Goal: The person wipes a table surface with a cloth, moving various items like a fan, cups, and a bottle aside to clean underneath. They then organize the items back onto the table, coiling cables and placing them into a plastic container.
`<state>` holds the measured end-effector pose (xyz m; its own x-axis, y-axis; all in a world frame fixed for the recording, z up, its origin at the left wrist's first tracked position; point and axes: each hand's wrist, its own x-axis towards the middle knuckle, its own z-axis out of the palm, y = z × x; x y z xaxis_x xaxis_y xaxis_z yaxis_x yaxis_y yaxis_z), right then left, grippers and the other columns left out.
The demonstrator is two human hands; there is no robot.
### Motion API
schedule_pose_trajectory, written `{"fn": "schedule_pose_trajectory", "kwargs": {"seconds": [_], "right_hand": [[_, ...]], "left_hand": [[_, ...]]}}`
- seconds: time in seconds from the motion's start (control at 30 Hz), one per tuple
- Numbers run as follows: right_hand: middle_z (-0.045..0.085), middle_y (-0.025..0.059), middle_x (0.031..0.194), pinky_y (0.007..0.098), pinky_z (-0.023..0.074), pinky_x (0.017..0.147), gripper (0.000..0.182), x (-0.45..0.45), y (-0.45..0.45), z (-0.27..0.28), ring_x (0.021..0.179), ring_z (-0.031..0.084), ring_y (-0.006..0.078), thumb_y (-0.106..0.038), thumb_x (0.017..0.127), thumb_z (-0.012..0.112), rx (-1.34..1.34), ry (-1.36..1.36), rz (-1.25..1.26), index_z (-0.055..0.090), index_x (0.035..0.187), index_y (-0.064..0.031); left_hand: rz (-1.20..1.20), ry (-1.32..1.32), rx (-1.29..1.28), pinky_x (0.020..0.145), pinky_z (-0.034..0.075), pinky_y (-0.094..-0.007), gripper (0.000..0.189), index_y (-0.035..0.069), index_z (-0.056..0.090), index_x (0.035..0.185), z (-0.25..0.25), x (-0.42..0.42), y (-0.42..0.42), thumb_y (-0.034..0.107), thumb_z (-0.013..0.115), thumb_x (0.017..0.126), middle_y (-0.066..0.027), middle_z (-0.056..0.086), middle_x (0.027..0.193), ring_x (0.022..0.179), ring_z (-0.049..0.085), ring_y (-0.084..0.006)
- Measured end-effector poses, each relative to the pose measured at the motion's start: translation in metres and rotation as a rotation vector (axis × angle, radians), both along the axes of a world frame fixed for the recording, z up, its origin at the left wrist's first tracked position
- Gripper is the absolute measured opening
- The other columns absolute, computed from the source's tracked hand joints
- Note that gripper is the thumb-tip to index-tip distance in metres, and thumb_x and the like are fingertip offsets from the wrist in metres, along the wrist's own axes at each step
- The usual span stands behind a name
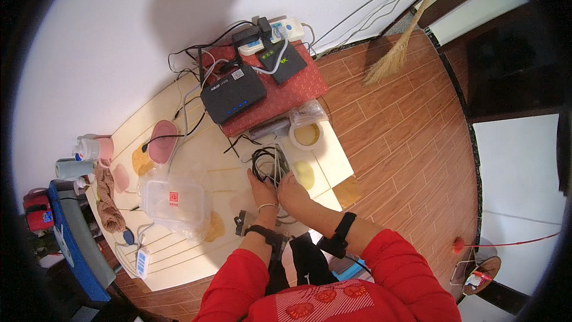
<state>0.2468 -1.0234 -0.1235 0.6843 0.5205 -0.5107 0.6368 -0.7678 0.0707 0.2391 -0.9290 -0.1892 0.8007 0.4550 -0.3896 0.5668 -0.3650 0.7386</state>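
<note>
Both hands meet over the near right part of the wooden table [178, 273]. My left hand [264, 192] is closed around the lower left side of a bundle of coiled black and grey cables [269, 161]. Against the bundle's lower right side, my right hand [292, 192] pinches the cables; its fingertips are partly hidden. Light cable loops hang below the hands. A roll of clear tape [306, 136] lies just beyond, to the right. A plastic container [175, 201] with a translucent lid, in a clear bag, sits to the left.
A black router [234, 94], a black box [282, 63] and a white power strip [292, 30] rest on a red box [313, 82]. Left are a pink oval lid [162, 142], a brown cloth [106, 197] and another power strip [142, 263]. A straw broom [393, 56] leans at the wall.
</note>
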Motion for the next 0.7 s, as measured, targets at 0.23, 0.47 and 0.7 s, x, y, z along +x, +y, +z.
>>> {"fn": "schedule_pose_trajectory", "kwargs": {"seconds": [0.23,0.47,0.7], "right_hand": [[0.046,0.0409,0.111,0.0336,0.0471,0.083,0.046,-0.011,-0.035,-0.034,0.097,0.054,0.0392,-0.011,0.077,0.049,0.138,-0.17,0.063,0.047,0.11,0.0213],[0.046,0.0392,0.113,0.0365,0.0439,0.09,0.046,-0.021,-0.043,-0.039,0.104,0.05,0.0409,-0.013,0.075,0.049,0.216,-0.17,0.092,0.05,0.106,0.0201],[0.051,0.032,0.111,0.0359,0.043,0.088,0.043,-0.023,-0.047,-0.013,0.101,0.051,0.0385,-0.017,0.073,0.052,0.202,-0.122,0.163,0.058,0.101,0.0148]], "left_hand": [[-0.225,-0.127,0.132,0.107,0.027,-0.0362,0.078,-0.001,0.008,0.14,0.024,0.003,-0.022,0.0,0.056,0.079,-0.0238,0.017,0.143,0.129,0.026,-0.0372],[-0.646,-0.149,0.598,0.11,0.018,-0.0374,0.069,-0.007,0.008,0.138,0.02,0.004,-0.018,0.018,0.048,0.088,-0.0225,0.014,0.145,0.134,0.016,-0.0359],[-0.93,0.115,0.707,0.112,0.01,-0.0376,0.069,-0.008,0.009,0.138,0.037,0.014,-0.007,0.027,0.041,0.09,-0.0217,0.01,0.147,0.137,0.008,-0.0335]]}}
